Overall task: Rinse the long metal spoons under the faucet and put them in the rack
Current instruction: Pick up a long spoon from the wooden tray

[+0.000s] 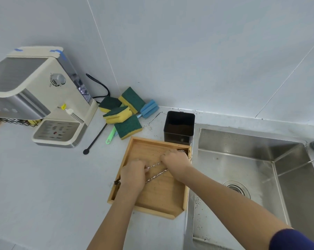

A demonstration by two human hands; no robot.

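Right hand [176, 159], left hand [132, 175] seemingly gripping spoons [155, 170]

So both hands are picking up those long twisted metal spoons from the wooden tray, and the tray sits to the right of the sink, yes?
Not quite. Both hands, left hand and right hand, do grip the long metal spoons over the wooden tray, but the head view shows the tray left of the sink, not right.

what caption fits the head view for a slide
Both hands, left hand and right hand, gather twisted-handle metal spoons from a wooden tray beside the steel sink.
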